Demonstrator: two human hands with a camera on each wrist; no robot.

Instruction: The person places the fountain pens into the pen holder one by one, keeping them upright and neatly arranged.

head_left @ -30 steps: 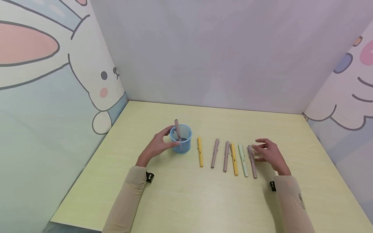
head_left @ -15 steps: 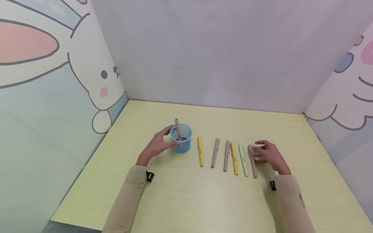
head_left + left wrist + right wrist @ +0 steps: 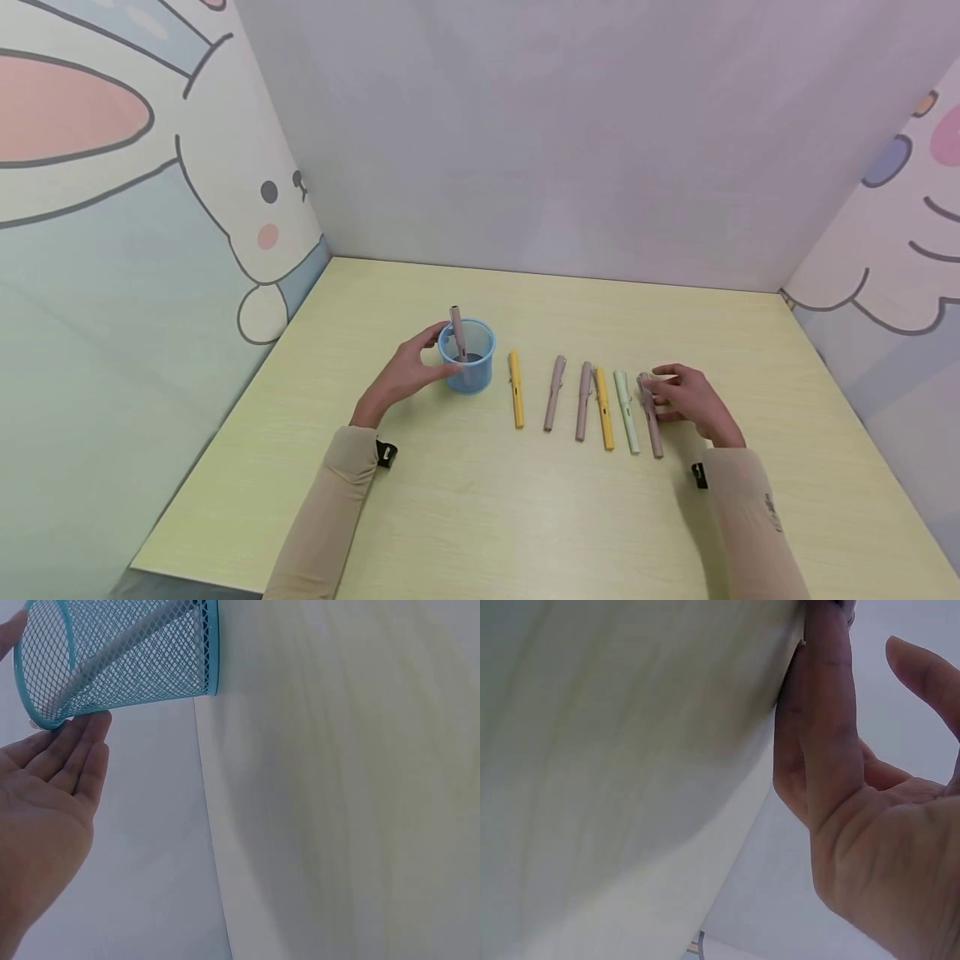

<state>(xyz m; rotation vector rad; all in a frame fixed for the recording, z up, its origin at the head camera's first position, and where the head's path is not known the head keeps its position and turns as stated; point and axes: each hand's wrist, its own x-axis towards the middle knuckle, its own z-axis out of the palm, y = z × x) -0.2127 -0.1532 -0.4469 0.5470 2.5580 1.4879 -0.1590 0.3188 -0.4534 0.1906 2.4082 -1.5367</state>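
Observation:
My left hand (image 3: 405,375) holds a light blue mesh pen holder (image 3: 474,379), thumb and fingers on its sides. One mauve pen (image 3: 457,323) leans inside it, its end above the rim. In the left wrist view, fingertips touch the mesh holder (image 3: 142,660) near the rim. The right hand (image 3: 693,402) is at the rightmost mauve pen (image 3: 654,429), fingertips touching its upper part. In the right wrist view, the thumb stands apart from the rather straight fingers (image 3: 829,712); only a bit of the pen shows past them.
Left of the right hand lie a green pen (image 3: 627,417), a yellow pen (image 3: 604,412), two mauve pens (image 3: 582,404) (image 3: 553,396) and another yellow pen (image 3: 516,392), all roughly upright in view. The pale wooden table (image 3: 480,517) meets a plain back wall (image 3: 525,167) and printed side walls.
My right hand has shifted slightly left, its fingertips reaching further over the rightmost mauve pen. The left hand and the pen holder have stayed in place.

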